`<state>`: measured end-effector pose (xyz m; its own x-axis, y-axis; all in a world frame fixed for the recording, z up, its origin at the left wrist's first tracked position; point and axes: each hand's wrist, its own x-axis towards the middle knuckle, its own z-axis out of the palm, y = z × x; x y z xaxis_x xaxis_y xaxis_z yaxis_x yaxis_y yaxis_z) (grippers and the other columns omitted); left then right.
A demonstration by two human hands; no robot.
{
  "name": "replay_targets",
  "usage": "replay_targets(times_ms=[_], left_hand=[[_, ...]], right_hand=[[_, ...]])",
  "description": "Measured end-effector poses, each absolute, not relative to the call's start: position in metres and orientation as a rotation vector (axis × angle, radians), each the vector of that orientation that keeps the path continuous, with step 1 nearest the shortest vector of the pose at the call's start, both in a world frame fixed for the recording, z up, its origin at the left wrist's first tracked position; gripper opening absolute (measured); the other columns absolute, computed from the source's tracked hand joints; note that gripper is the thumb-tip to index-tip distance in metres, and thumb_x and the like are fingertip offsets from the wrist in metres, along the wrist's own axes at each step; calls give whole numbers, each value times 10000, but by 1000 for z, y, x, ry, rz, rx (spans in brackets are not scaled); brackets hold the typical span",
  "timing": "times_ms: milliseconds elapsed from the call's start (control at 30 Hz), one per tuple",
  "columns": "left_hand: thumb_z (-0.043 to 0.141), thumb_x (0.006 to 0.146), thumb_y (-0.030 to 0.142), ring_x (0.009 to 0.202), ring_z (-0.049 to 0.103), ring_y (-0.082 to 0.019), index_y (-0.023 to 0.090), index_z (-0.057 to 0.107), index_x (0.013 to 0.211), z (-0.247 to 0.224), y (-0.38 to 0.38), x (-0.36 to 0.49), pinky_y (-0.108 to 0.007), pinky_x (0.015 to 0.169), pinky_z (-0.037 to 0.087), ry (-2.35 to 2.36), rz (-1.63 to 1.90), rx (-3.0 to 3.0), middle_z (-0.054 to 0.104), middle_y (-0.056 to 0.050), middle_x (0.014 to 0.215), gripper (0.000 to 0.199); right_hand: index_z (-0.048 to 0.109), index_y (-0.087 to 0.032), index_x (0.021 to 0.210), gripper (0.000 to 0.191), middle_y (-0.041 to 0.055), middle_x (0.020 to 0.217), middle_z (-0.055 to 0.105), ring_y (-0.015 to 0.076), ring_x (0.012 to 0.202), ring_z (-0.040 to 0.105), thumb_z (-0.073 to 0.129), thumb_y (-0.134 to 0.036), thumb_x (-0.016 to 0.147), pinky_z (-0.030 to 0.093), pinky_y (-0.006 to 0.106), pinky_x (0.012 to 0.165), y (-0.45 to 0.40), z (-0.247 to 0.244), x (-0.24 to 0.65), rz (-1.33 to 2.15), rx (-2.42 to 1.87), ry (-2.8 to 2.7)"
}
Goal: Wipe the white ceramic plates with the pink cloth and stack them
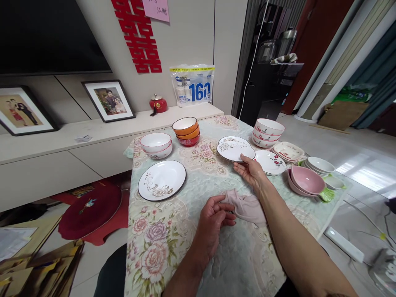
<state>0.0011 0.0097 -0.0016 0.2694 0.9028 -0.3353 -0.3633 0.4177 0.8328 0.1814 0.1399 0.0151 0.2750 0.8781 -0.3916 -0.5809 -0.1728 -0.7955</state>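
The right hand (252,171) has a dark-rimmed plate (233,151) by its near edge, thumb laid over the rim and fingers tucked beneath, so the grip is closed on it; the left hand (213,218) is loosely curled with its fingers apart and appears to hold nothing, its tips right by the crumpled pink cloth (246,206) (whether they touch it, I can't tell). The held plate is toward the far side of the table, overlapping a similar plate (228,139) just behind it, and how much of its weight rests there isn't clear from this angle. With a one-edge hold like this, the far rim is the part likely to dip — so the fingers want to reach well under the base, with the thumb pressing only enough to stop it tipping. Moving it slowly and level seems wise, since the plates with red flowers (270,163) sit just beside the wrist and the stacked white bowls (268,133) stand close behind them. The free hand could steady the opposite rim whenever the plate has to travel far. Setting it down calls for lowering one edge first, then easing the fingers out — the quilted tablecloth (148,264) looks soft and slightly uneven, so a flat patch will serve best.
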Motion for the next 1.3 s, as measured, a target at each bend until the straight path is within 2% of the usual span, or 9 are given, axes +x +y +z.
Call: replay_targets(times_ms=[67, 200, 467, 867, 1067, 1300], left_hand=[[591, 729, 156, 712, 642, -160, 118, 554, 1143, -2, 9, 1, -316, 678, 508, 932, 956, 704, 689, -97, 929, 418], [596, 721, 162, 712, 645, -165, 123, 568, 1134, -2, 9, 2, -321, 674, 504, 931, 963, 709, 691, -98, 926, 416], [614, 702, 176, 714, 648, -171, 129, 585, 1130, 0, 9, 2, -327, 677, 499, 941, 962, 692, 695, -103, 927, 432], [599, 710, 171, 711, 644, -166, 123, 564, 1141, -2, 10, 2, -317, 670, 502, 932, 957, 689, 685, -100, 929, 435], [591, 714, 163, 711, 645, -164, 123, 562, 1147, -3, 10, 2, -314, 672, 504, 929, 957, 695, 688, -99, 930, 436], [584, 716, 157, 704, 642, -162, 116, 556, 1146, -4, 10, 3, -316, 664, 503, 929, 963, 696, 687, -94, 921, 433]], right_hand=[[562, -142, 926, 36, 29, 596, 675, 133, 483, 642, 579, -170, 911, 580, 226, 481, 141, 15, 184, 1366, -1167, -364], [587, -118, 899, 175, 103, 615, 710, 142, 413, 596, 575, -290, 930, 510, 222, 383, 141, 14, 188, 1485, -1224, -415], [568, -134, 804, 269, 26, 474, 624, 91, 329, 493, 517, -341, 967, 410, 171, 349, 152, 7, 191, 1522, -1254, -424], [553, -128, 795, 370, 26, 444, 598, 95, 304, 472, 452, -424, 993, 385, 178, 321, 159, 12, 194, 1526, -1312, -413], [559, -118, 779, 373, 35, 457, 602, 94, 319, 488, 462, -409, 992, 404, 178, 338, 160, 12, 196, 1550, -1296, -393], [572, -112, 771, 331, 33, 491, 623, 81, 340, 499, 448, -310, 1006, 408, 160, 347, 160, 10, 199, 1589, -1261, -406]])
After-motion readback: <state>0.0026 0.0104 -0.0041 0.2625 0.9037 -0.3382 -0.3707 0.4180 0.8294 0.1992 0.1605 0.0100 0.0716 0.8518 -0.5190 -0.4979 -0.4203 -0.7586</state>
